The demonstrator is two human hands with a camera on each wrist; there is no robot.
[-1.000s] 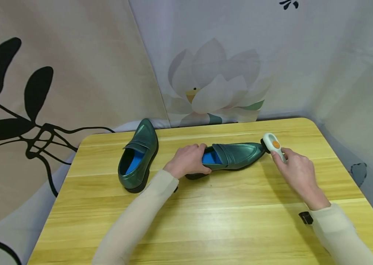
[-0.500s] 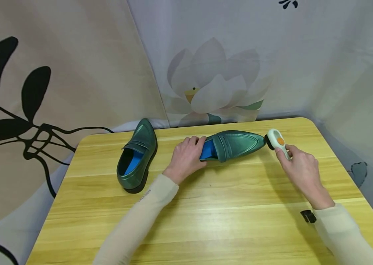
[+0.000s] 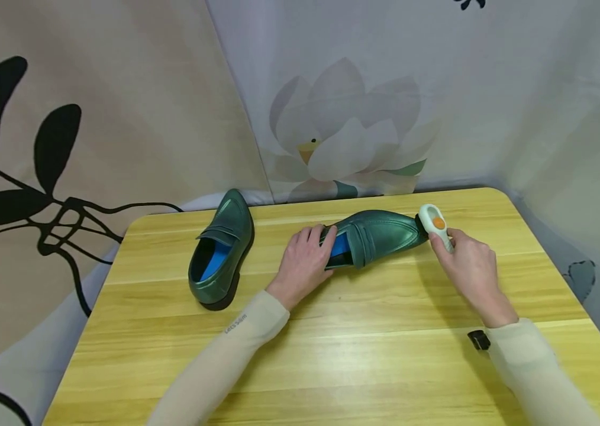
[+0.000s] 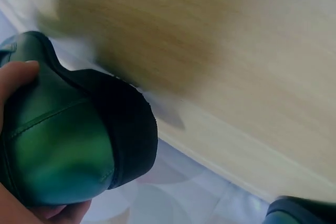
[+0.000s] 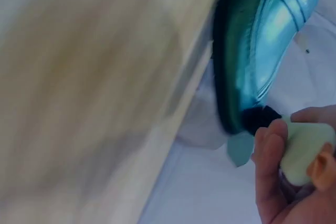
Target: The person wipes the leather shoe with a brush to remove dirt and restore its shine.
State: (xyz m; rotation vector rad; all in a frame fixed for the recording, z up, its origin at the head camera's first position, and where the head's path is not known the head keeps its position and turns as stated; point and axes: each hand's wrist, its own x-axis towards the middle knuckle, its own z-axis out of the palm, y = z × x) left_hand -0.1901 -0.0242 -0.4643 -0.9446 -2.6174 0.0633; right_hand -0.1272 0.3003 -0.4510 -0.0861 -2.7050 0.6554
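Observation:
A shiny dark green loafer (image 3: 390, 234) with a blue insole is held at its heel by my left hand (image 3: 302, 263). Its pointed toe faces right. In the left wrist view, fingers wrap the heel counter (image 4: 63, 150) above the black heel block. My right hand (image 3: 471, 269) grips a white cleaning brush (image 3: 432, 220) with an orange button. Its black bristles (image 5: 257, 119) press against the toe tip in the right wrist view. The matching loafer (image 3: 232, 222) stands upright at the left, toe toward the back, untouched.
Both hands work over the back half of a wooden table (image 3: 342, 349). A printed cloth (image 3: 353, 118) with a pale flower hangs right behind its back edge, and more cloth (image 3: 582, 177) closes off the right side.
The held loafer has rolled and its toe end has lifted slightly. The left hand has shifted over the heel. The brush went a little right, then back left onto the toe.

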